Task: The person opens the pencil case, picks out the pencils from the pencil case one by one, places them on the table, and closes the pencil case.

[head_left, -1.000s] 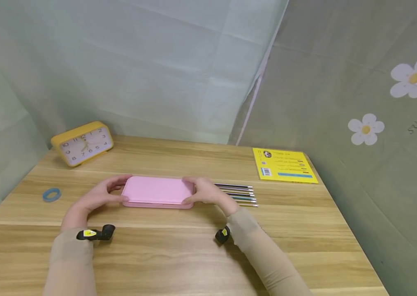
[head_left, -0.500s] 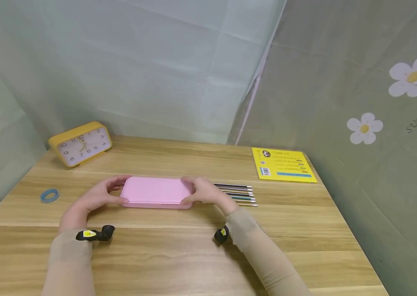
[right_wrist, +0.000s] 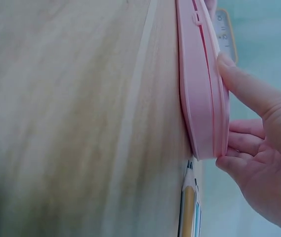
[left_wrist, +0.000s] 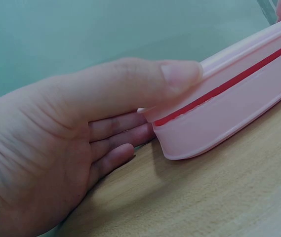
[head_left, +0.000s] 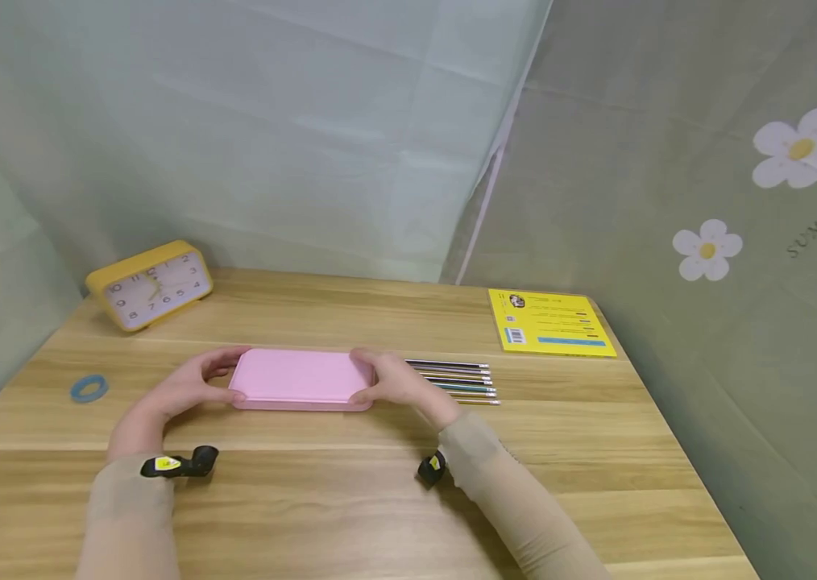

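Note:
A pink pencil case [head_left: 301,377] lies flat on the wooden table in the head view, its lid on top. Along its side, a thin red strip shows at the seam between lid and base in the left wrist view. My left hand [head_left: 187,387] grips the left end, thumb [left_wrist: 172,79] on the lid's near edge and fingers partly hidden behind the end. At the other end my right hand [head_left: 397,379] holds the case the same way, thumb on the near edge. Several pencils [head_left: 455,379] lie in a row just right of the case, partly behind my right hand.
A yellow alarm clock [head_left: 155,286] stands at the back left. Nearer, a blue ring [head_left: 89,388] lies left of my left hand. A yellow book [head_left: 552,324] lies at the back right. Curtains [head_left: 292,145] rise behind the table.
The head view has shifted slightly, so everything appears a little further left. The lid's near edge seems to sit closer to the base. Both hands keep their hold on the pencil case.

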`<action>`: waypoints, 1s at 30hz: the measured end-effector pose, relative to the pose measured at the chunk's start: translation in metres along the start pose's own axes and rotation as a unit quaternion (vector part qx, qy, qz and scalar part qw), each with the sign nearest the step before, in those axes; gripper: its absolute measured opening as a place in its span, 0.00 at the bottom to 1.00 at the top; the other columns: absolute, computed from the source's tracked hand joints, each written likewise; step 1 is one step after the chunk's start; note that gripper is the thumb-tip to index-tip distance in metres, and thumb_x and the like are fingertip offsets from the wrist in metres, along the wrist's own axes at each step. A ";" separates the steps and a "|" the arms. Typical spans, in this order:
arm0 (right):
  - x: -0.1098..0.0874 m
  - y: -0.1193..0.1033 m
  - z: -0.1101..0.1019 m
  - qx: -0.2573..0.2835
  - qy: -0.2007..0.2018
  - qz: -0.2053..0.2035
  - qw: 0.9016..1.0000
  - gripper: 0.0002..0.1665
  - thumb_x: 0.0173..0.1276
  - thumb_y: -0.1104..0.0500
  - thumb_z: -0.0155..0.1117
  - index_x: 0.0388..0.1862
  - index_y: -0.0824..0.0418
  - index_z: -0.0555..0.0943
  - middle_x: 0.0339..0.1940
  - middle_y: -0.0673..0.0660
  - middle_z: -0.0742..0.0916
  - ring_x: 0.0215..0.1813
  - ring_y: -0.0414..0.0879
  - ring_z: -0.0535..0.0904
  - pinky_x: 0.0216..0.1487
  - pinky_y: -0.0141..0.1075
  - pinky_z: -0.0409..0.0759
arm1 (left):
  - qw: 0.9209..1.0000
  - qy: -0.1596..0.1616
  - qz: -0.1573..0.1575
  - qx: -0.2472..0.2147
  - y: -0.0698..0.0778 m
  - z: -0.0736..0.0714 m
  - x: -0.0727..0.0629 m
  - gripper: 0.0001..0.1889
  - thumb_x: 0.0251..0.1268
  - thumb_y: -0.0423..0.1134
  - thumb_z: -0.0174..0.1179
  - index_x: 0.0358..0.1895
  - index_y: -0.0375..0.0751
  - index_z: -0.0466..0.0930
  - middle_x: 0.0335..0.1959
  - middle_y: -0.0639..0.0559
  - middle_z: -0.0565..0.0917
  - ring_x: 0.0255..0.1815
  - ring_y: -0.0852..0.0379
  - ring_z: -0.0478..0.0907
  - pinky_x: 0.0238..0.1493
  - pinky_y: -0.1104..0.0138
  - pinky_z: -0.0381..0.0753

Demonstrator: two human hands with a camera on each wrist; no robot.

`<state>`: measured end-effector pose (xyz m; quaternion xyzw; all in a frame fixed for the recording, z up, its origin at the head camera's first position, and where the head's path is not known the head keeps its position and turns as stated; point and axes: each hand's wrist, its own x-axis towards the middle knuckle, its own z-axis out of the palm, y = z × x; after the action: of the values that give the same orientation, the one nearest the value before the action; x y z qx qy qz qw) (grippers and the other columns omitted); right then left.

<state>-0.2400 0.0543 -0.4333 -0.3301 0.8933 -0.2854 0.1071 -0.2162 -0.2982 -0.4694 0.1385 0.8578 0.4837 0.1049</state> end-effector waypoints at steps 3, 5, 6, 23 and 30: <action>0.001 -0.001 0.001 -0.008 0.001 0.003 1.000 0.48 0.53 0.56 0.78 0.69 0.71 0.67 0.70 0.66 0.74 0.71 0.53 0.70 0.74 0.40 0.64 | 1.000 0.000 -0.002 -0.001 0.000 0.000 -0.001 0.45 0.52 0.42 0.73 0.73 0.36 0.60 0.71 0.35 0.66 0.53 0.81 0.63 0.53 0.84 0.65; 0.001 -0.002 0.001 -0.014 0.000 0.006 1.000 0.48 0.53 0.56 0.78 0.69 0.71 0.67 0.71 0.65 0.73 0.72 0.53 0.68 0.74 0.39 0.62 | 1.000 0.001 0.004 -0.001 0.000 -0.001 -0.001 0.45 0.52 0.42 0.73 0.73 0.35 0.60 0.71 0.34 0.66 0.53 0.82 0.62 0.53 0.84 0.66; 0.002 -0.002 0.002 -0.015 0.000 0.007 1.000 0.48 0.53 0.56 0.78 0.69 0.71 0.67 0.71 0.65 0.72 0.73 0.53 0.68 0.75 0.39 0.61 | 1.000 0.002 0.008 -0.003 0.000 -0.001 -0.001 0.45 0.52 0.41 0.73 0.72 0.34 0.60 0.71 0.33 0.66 0.53 0.82 0.62 0.53 0.84 0.66; 0.002 -0.001 0.002 -0.024 -0.006 0.016 1.000 0.50 0.53 0.54 0.77 0.71 0.70 0.65 0.74 0.64 0.69 0.76 0.52 0.63 0.76 0.38 0.57 | 1.000 -0.002 0.002 0.015 -0.001 0.000 0.000 0.46 0.51 0.43 0.74 0.73 0.34 0.59 0.72 0.33 0.64 0.68 0.38 0.63 0.53 0.85 0.64; 0.000 -0.002 0.001 -0.035 -0.011 0.011 0.999 0.50 0.54 0.54 0.77 0.71 0.70 0.65 0.74 0.64 0.70 0.76 0.53 0.63 0.76 0.39 0.57 | 1.000 -0.013 0.006 0.014 0.004 0.000 0.000 0.47 0.52 0.43 0.74 0.73 0.32 0.57 0.72 0.31 0.64 0.68 0.36 0.63 0.54 0.83 0.66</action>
<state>-0.2389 0.0531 -0.4329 -0.3272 0.9052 -0.2487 0.1084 -0.2155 -0.2962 -0.4657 0.1519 0.8621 0.4705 0.1113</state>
